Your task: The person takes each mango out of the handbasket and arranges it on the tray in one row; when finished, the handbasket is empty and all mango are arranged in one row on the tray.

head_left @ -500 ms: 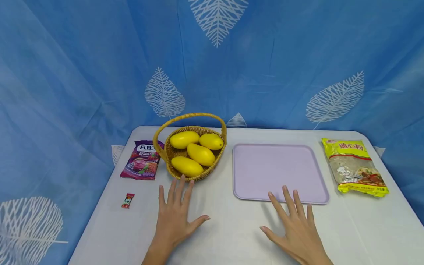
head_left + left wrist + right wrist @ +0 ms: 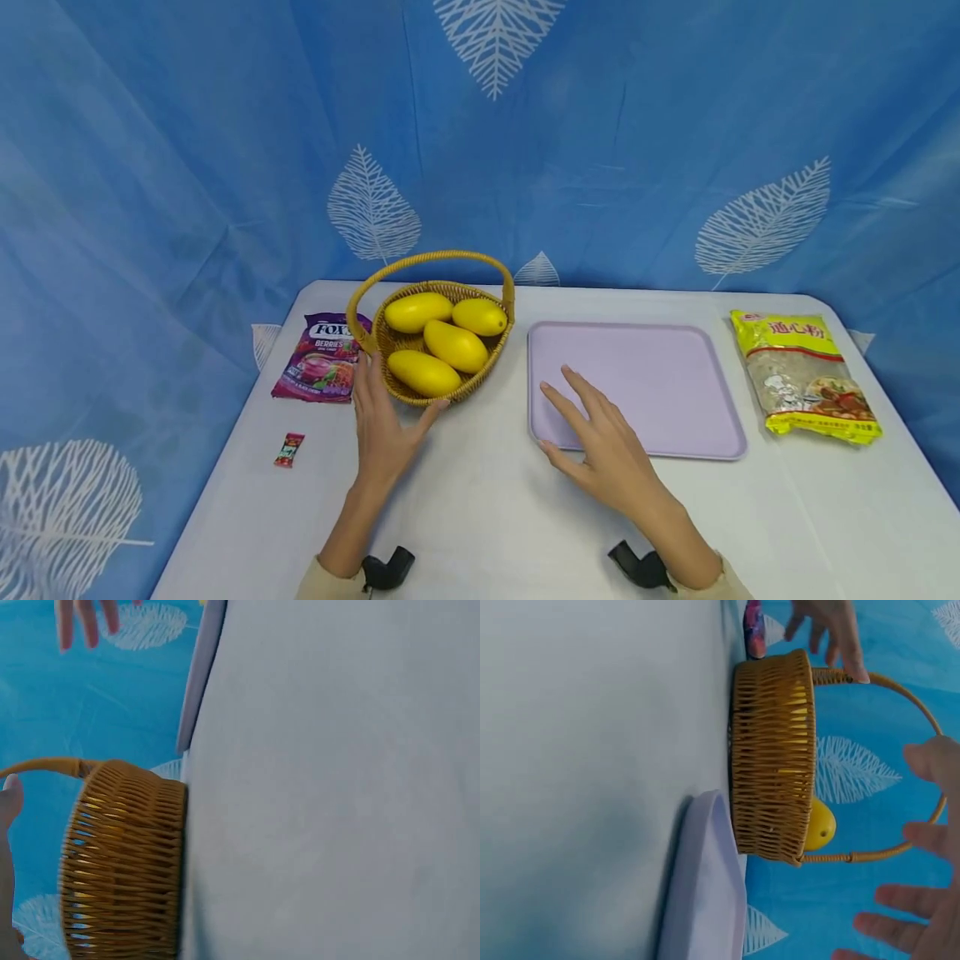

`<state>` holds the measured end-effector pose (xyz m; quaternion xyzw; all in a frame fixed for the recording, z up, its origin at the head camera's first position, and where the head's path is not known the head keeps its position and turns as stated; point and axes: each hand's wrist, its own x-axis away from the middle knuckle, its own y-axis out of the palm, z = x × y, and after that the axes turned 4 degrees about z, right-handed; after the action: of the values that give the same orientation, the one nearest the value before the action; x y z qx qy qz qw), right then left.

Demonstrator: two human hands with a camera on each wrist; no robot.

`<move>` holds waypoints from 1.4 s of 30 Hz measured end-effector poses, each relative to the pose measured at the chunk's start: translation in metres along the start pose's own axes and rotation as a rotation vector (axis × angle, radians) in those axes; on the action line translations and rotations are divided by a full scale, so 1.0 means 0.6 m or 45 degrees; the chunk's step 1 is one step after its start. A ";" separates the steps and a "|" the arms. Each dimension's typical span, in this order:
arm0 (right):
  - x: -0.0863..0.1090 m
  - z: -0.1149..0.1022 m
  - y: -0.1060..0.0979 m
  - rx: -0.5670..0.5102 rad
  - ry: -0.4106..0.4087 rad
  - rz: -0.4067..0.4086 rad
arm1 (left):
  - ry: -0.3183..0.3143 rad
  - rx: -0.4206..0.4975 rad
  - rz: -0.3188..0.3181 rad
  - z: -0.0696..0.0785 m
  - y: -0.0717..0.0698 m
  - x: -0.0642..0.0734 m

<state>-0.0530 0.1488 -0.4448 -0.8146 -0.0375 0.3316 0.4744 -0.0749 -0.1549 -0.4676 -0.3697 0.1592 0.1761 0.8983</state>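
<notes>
A wicker basket (image 2: pixel 491 375) with an arched handle stands at the table's back left, holding several yellow mangoes (image 2: pixel 423 373). My left hand (image 2: pixel 384 433) is at the basket's near left side, thumb spread from the fingers; whether it touches the rim I cannot tell. Over the near left edge of a pale purple tray (image 2: pixel 637 383) hovers my right hand (image 2: pixel 609 450), fingers spread and holding nothing. The right wrist view shows the basket's woven side (image 2: pixel 772 757) beyond that hand. In the left wrist view only the left thumb (image 2: pixel 10 802) shows, near the basket.
Left of the basket lies a purple candy bag (image 2: pixel 322 358), partly behind the handle. A small wrapped candy (image 2: pixel 289 450) lies nearer. Right of the tray is a yellow pasta bag (image 2: pixel 806 375). A blue leaf-print curtain (image 2: pixel 600 150) hangs behind the white table (image 2: pixel 480 517).
Both hands have moved forward. The left hand has gone to the basket's left side; the right has shifted left over the tray's edge. Sleeves and black wrist pieces now show.
</notes>
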 end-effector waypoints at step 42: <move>-0.267 -0.060 0.180 -0.547 -0.189 -0.742 | -0.141 0.346 0.054 -0.050 0.061 0.016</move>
<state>-0.1842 0.0025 -0.4378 -0.8245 -0.3710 0.2253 0.3631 -0.0870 -0.1503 -0.5139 -0.2308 0.1394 0.1919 0.9436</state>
